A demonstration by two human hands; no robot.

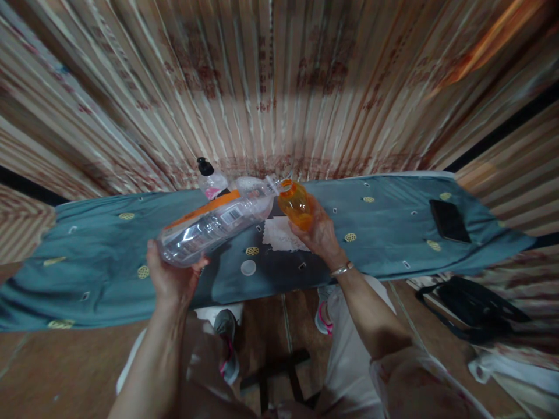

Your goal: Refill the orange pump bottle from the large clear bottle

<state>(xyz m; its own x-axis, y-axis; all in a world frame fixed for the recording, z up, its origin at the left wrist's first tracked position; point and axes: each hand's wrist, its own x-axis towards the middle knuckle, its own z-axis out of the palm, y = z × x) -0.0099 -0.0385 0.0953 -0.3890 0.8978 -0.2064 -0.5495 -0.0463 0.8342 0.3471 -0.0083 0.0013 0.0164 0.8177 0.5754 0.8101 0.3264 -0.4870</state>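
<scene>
My left hand (pixel 174 273) is closed round the base of a large clear plastic bottle (pixel 205 230) with an orange label. The bottle is tilted, its neck pointing right and up. In my right hand (pixel 318 230) is a small orange translucent bottle (pixel 294 203), held with its open top close to the clear bottle's mouth. Whether the two mouths touch, I cannot tell. Below them a white cloth or paper (pixel 283 234) with jagged edges lies on the table, and a small round white cap (pixel 248 267) sits nearer to me.
A pump bottle (pixel 212 181) with a black top stands at the back, partly behind the clear bottle. A dark phone (pixel 449 221) lies at the right on the green tablecloth (pixel 384 233). Curtains (pixel 271 105) hang behind. A black bag (pixel 476 308) rests at the lower right.
</scene>
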